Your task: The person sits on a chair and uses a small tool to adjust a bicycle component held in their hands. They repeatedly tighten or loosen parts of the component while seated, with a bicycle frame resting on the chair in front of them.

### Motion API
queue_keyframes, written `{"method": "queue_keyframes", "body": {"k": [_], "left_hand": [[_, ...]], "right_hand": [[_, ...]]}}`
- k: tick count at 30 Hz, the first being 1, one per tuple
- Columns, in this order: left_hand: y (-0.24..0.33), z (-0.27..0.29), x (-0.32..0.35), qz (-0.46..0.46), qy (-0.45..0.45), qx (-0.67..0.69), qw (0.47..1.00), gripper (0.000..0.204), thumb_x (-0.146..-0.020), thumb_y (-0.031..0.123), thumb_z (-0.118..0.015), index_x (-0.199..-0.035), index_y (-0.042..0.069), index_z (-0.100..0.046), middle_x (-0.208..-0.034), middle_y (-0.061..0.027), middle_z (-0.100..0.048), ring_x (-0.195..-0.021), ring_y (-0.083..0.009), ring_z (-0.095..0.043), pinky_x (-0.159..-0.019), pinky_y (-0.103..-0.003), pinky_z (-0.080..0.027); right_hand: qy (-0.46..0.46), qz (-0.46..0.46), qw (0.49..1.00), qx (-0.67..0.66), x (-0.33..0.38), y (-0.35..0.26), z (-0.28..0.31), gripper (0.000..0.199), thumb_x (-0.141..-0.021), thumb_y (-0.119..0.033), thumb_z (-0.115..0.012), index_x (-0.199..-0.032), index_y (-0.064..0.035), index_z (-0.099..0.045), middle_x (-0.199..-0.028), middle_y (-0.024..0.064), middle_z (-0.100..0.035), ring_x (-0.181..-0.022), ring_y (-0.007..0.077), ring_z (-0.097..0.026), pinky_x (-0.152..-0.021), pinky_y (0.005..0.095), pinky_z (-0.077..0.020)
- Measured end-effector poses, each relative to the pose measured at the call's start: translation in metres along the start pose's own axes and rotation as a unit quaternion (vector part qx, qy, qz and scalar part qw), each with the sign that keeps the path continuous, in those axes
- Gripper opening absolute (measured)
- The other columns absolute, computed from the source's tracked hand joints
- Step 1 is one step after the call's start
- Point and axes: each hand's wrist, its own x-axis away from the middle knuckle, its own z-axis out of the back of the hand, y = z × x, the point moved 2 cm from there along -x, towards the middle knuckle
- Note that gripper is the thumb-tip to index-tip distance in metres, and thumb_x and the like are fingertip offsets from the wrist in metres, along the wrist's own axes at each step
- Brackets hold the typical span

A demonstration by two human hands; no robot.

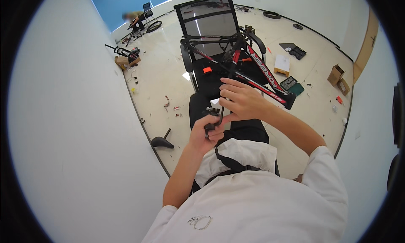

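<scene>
My left hand is closed around a small black bike part; its exact kind is partly hidden by the fingers. Close by on the right, my right hand has its fingers curled at a thin dark L-shaped hex key, whose lower end meets the black part. Both hands are above my lap. Just beyond them, a black, red and white bicycle frame lies across a black office chair.
An orange-red item sits on the chair seat. Floor items include a saddle with its post, a green tool case, a black tool case, a box with a white top and cardboard boxes. Another person is far left.
</scene>
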Motion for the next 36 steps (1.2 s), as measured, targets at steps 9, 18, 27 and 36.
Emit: {"method": "queue_keyframes", "body": {"k": [9, 18, 27, 36], "left_hand": [[0.005, 0.011, -0.001, -0.018, 0.052, -0.012, 0.998, 0.014, -0.086, 0.012, -0.055, -0.084, -0.001, -0.056, -0.063, -0.0019, -0.049, -0.044, -0.0058, -0.035, -0.039, -0.019, -0.028], [0.008, 0.014, -0.011, -0.176, 0.147, -0.218, 0.949, 0.027, -0.090, 0.031, -0.059, -0.082, 0.005, -0.055, -0.063, -0.0046, -0.054, -0.050, -0.0141, -0.050, -0.042, -0.026, -0.036], [-0.028, 0.025, -0.021, -0.278, 0.155, -0.395, 0.862, 0.037, -0.095, 0.033, -0.056, -0.076, 0.002, -0.053, -0.061, -0.0071, -0.057, -0.044, -0.0143, -0.052, -0.039, -0.026, -0.040], [-0.028, 0.035, -0.022, -0.335, 0.143, -0.418, 0.832, 0.023, -0.094, 0.014, -0.055, -0.076, -0.001, -0.056, -0.059, -0.0006, -0.056, -0.050, -0.0058, -0.052, -0.045, -0.021, -0.037]], "right_hand": [[0.088, -0.127, 0.984, -0.088, 0.021, -0.010, -0.032, 0.053, -0.073, -0.052, -0.070, -0.090, -0.0035, -0.058, -0.097, 0.0127, -0.059, -0.101, 0.0304, -0.060, -0.098, 0.0419, -0.0457], [0.199, -0.483, 0.450, -0.725, -0.008, -0.007, -0.027, 0.024, -0.096, -0.024, -0.052, -0.094, -0.0010, -0.058, -0.067, 0.0023, -0.056, -0.057, 0.0114, -0.054, -0.057, 0.0261, -0.0442], [0.158, -0.494, 0.484, -0.705, -0.020, -0.012, -0.032, 0.045, -0.094, -0.022, -0.058, -0.056, -0.0121, -0.036, -0.048, -0.0090, -0.031, -0.040, 0.0018, -0.023, -0.038, 0.0251, -0.0174], [0.175, -0.435, 0.765, -0.441, -0.032, -0.041, -0.024, 0.042, -0.086, -0.015, -0.061, -0.051, 0.0032, -0.045, -0.042, 0.0018, -0.033, -0.043, 0.0077, -0.026, -0.040, 0.0298, -0.0226]]}}
